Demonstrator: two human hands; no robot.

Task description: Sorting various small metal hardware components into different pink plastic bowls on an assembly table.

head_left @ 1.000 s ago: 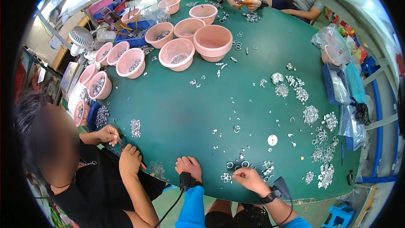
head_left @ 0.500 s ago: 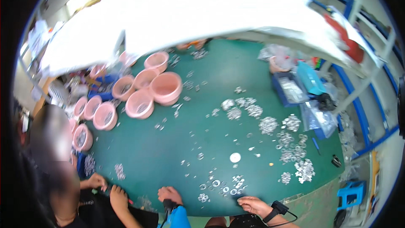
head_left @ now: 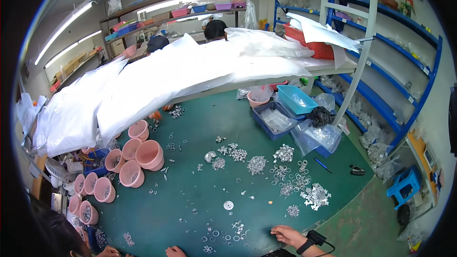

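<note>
My right hand [head_left: 287,234] is over the table's near edge, fingers bent and tips drawn together; whatever they pinch, if anything, is too small to make out. A dark band with a cable circles that wrist. The lower edge of the picture cuts off my left hand [head_left: 175,252], which rests on the green table with curled fingers; their grip is hidden. Between my hands lie silvery metal rings [head_left: 236,238] and a clover-shaped metal piece [head_left: 207,249]. Farther out is a round pale disc [head_left: 228,205].
A co-worker's hand [head_left: 108,252] is at the lower left. Pink buckets [head_left: 150,155] crowd the left side. Heaps of metal parts [head_left: 315,196] lie right of centre. White sheeting [head_left: 190,66] covers a raised shelf. Bins [head_left: 271,123] stand far right, near a blue pen [head_left: 322,165].
The view has tilted upward and turned right, so the table sits lower and more shelving shows. My left hand has slid partly out of the picture. My right hand keeps its bent-finger pose.
</note>
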